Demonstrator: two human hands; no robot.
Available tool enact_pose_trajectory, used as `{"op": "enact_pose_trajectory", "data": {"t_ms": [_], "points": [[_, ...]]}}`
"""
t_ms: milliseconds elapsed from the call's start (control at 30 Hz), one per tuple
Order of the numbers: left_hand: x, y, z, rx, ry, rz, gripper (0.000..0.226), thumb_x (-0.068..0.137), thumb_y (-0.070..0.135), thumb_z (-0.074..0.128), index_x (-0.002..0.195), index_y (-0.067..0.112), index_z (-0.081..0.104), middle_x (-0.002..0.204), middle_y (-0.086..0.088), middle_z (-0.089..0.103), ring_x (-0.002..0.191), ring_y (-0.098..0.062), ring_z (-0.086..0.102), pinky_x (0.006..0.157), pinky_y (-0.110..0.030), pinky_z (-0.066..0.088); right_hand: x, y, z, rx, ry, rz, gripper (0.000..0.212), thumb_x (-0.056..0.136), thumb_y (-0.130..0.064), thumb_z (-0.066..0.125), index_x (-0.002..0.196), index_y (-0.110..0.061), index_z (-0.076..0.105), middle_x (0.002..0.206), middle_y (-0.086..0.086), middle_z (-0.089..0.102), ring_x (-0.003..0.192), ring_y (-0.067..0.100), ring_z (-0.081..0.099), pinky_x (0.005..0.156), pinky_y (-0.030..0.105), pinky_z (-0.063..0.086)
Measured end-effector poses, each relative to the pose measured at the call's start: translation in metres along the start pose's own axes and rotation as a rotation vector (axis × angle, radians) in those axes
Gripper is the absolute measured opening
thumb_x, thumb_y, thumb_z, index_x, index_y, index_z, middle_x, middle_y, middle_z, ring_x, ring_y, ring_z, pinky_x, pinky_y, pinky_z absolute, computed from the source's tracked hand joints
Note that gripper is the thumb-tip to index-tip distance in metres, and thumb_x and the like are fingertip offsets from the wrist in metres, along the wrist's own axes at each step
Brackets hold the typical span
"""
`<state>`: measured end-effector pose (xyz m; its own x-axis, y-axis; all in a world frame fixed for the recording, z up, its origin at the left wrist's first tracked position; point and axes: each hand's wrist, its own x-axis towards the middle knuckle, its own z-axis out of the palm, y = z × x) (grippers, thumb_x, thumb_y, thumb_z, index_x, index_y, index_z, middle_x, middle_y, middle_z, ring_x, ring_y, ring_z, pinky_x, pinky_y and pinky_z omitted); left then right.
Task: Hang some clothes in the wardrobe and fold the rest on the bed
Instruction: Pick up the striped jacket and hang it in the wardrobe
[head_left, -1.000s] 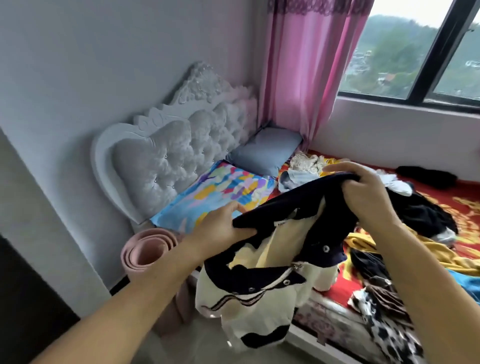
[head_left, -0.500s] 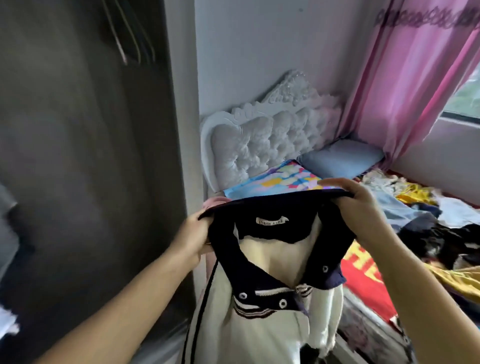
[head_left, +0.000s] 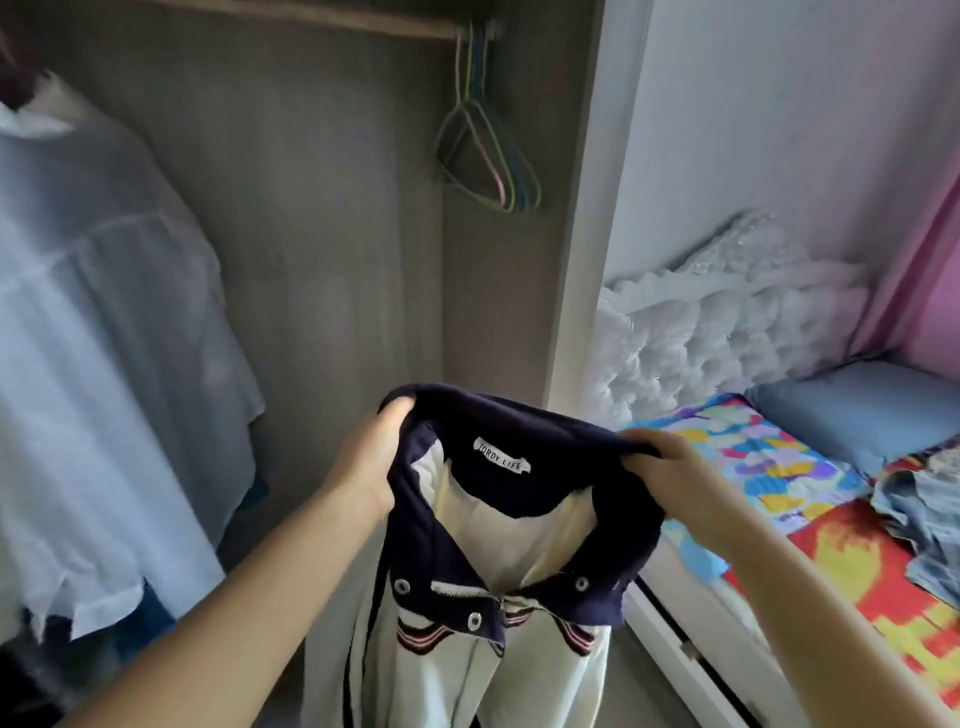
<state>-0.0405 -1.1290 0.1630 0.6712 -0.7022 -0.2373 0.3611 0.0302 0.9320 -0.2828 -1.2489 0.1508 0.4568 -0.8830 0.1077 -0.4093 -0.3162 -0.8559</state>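
While both arms reach forward, the left hand (head_left: 371, 465) and right hand (head_left: 670, 475) curl their fingers around the jacket (head_left: 514, 519) collar.

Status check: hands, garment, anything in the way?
Left hand and right hand grip navy-collared cream jacket, held up facing the wardrobe. Empty pastel wire hangers on rail ahead. Nothing between.

Matt cloth jacket (head_left: 519, 545); wood-grain wardrobe (head_left: 322, 208); tufted headboard (head_left: 727, 338).

Pink curtain (head_left: 930, 270) beside a white tufted headboard (head_left: 727, 332).
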Motion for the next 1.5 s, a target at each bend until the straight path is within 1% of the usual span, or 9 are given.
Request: {"op": "enact_pose_trajectory", "data": {"t_ms": [167,267,400,533,667,867,1033,1200,1500], "points": [[0.045,0.036,-0.020,-0.061,-0.094,-0.042,0.028,0.097,0.027,0.050,0.077,0.012,0.063,0.052,0.005,0.067,0.048,-0.004,0.064,0.045,-0.015,0.047,0.044,-0.048,0.040,-0.453,-0.305,0.020,0.032,0.089,-0.004,0.042,0.100,-0.024,0.064,0.070,-0.009,0.054,0.068,0.014,0.055,0.048,0.011,0.041],[0.073,0.065,-0.032,-0.046,-0.149,-0.059,0.029,0.097,0.026,0.052,0.072,0.013,0.060,0.055,0.002,0.064,0.047,-0.007,0.061,0.045,-0.017,0.046,0.073,-0.106,0.059,-0.338,-0.399,0.070,0.028,0.095,-0.003,0.039,0.097,-0.020,0.061,0.069,0.000,0.059,0.050,0.011,0.060,0.044,0.019,0.048],[0.109,0.096,-0.047,0.006,-0.206,-0.031,0.032,0.094,0.024,0.057,0.064,0.012,0.061,0.050,0.000,0.063,0.041,-0.009,0.061,0.041,-0.017,0.046,0.124,-0.203,0.058,0.078,-0.030,-0.138,0.024,0.099,-0.003,0.039,0.089,-0.005,0.061,0.060,0.006,0.065,0.053,0.020,0.064,0.053,0.027,0.055],[0.138,0.120,-0.059,0.095,-0.269,0.009,0.024,0.092,0.027,0.058,0.076,0.011,0.064,0.059,-0.001,0.067,0.052,-0.014,0.065,0.051,-0.021,0.049,0.198,-0.279,0.056,-0.553,0.557,-0.492,0.025,0.092,-0.010,0.048,0.110,-0.006,0.065,0.110,0.015,0.066,0.101,0.031,0.061,0.085,0.032,0.048],[0.159,0.133,-0.072,0.131,-0.330,0.044,0.017,0.093,0.026,0.057,0.091,0.010,0.064,0.067,-0.004,0.067,0.059,-0.016,0.064,0.056,-0.022,0.050,0.262,-0.293,0.072,-0.861,0.475,-0.280,0.033,0.095,-0.013,0.048,0.127,-0.005,0.047,0.126,0.020,0.051,0.112,0.039,0.053,0.081,0.041,0.044],[0.181,0.144,-0.094,0.115,-0.343,0.057,0.015,0.090,0.024,0.059,0.088,0.011,0.065,0.067,-0.004,0.068,0.061,-0.017,0.065,0.060,-0.026,0.050,0.297,-0.270,0.084,-1.079,0.574,-0.114,0.033,0.089,-0.007,0.052,0.121,-0.006,0.060,0.119,0.016,0.063,0.110,0.036,0.061,0.081,0.038,0.047],[0.195,0.140,-0.109,0.074,-0.311,0.004,0.016,0.087,0.024,0.062,0.080,0.011,0.066,0.068,-0.006,0.068,0.065,-0.020,0.065,0.066,-0.031,0.049,0.310,-0.261,0.076,-1.087,0.615,-0.106,0.038,0.090,-0.007,0.053,0.128,-0.006,0.049,0.126,0.020,0.052,0.117,0.040,0.052,0.084,0.044,0.047],[0.202,0.137,-0.117,0.070,-0.292,-0.036,0.022,0.087,0.025,0.062,0.070,0.012,0.068,0.065,-0.006,0.069,0.058,-0.018,0.067,0.061,-0.030,0.048,0.317,-0.248,0.082,-1.074,0.563,-0.105,0.027,0.088,-0.002,0.050,0.111,0.000,0.063,0.110,0.021,0.065,0.103,0.039,0.063,0.074,0.036,0.046],[0.206,0.138,-0.119,0.067,-0.297,-0.081,0.021,0.086,0.027,0.064,0.076,0.010,0.070,0.072,-0.009,0.071,0.067,-0.023,0.067,0.067,-0.033,0.050,0.296,-0.219,0.112,-0.507,0.675,-0.308,0.018,0.101,-0.016,0.034,0.104,-0.001,0.044,0.094,0.034,0.060,0.087,0.046,0.059,0.070,0.045,0.043]]}}
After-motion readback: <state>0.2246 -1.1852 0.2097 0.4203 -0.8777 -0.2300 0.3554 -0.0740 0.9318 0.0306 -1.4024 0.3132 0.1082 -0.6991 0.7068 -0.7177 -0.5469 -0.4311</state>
